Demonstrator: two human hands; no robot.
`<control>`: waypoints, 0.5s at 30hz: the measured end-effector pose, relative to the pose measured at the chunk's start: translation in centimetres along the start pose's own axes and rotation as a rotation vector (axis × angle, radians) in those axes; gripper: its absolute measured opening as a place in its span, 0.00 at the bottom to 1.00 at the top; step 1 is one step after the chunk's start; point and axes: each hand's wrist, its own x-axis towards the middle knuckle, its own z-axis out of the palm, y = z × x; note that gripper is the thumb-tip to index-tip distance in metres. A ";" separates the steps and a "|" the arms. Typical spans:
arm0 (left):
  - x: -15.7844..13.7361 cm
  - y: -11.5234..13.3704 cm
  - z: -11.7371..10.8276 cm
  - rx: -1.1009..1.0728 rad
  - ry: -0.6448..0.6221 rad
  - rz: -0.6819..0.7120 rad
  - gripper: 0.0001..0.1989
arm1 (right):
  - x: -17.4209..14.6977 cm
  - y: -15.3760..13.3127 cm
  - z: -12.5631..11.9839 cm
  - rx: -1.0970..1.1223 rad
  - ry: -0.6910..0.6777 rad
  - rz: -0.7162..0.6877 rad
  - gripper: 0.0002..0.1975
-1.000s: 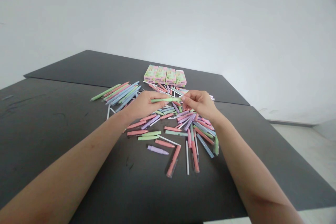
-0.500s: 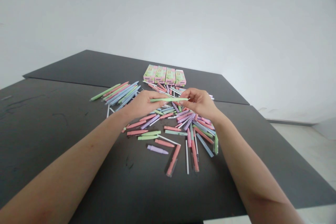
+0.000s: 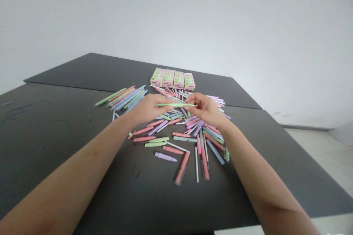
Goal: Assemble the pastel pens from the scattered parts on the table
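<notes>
A light green pen (image 3: 178, 105) lies level between my two hands, above the scattered pen parts. My left hand (image 3: 153, 107) pinches its left end between thumb and fingers. At the other end, my right hand (image 3: 205, 108) has thumb and fingers closed around the pen near its tip. Below them spread loose pen barrels and caps in pink, purple, blue and green, such as a purple barrel (image 3: 165, 156) and a red barrel with a clear cap (image 3: 182, 169). Thin white refills (image 3: 196, 165) lie among them. Parts directly behind my hands are hidden.
Several whole pens (image 3: 128, 97) lie side by side in a bundle left of my left hand. Behind the pile, small pink-and-green boxes (image 3: 168, 78) stand in a row on the dark table (image 3: 55, 136). A pale wall (image 3: 176, 18) rises beyond the far edge.
My right hand has shifted slightly to the left along with the green pen. My left hand stays nearly in place, and the things on the table look the same.
</notes>
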 end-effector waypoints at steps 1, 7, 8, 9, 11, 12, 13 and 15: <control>0.0 -0.1 0.0 0.009 -0.001 0.008 0.16 | 0.0 0.0 0.1 -0.010 0.016 0.001 0.16; 0.0 0.1 0.1 0.217 0.058 0.115 0.15 | 0.0 0.0 0.9 0.074 0.049 0.101 0.18; 0.0 0.2 0.1 0.240 0.067 0.125 0.14 | 0.0 0.1 1.0 0.086 0.046 0.115 0.18; 0.0 0.1 0.1 0.253 0.076 0.130 0.14 | 0.1 0.0 1.1 0.084 0.046 0.131 0.19; 0.0 0.0 0.2 0.262 0.087 0.128 0.14 | 0.0 0.0 1.2 0.056 0.045 0.159 0.21; 0.0 -0.1 0.2 0.262 0.089 0.124 0.14 | 0.0 -0.1 1.2 0.038 0.041 0.170 0.22; 0.0 -0.2 0.2 0.258 0.086 0.122 0.14 | 0.0 -0.2 1.2 0.026 0.035 0.175 0.23; 0.0 -0.4 0.2 0.239 0.072 0.118 0.15 | 0.0 -0.2 0.9 0.038 0.007 0.170 0.23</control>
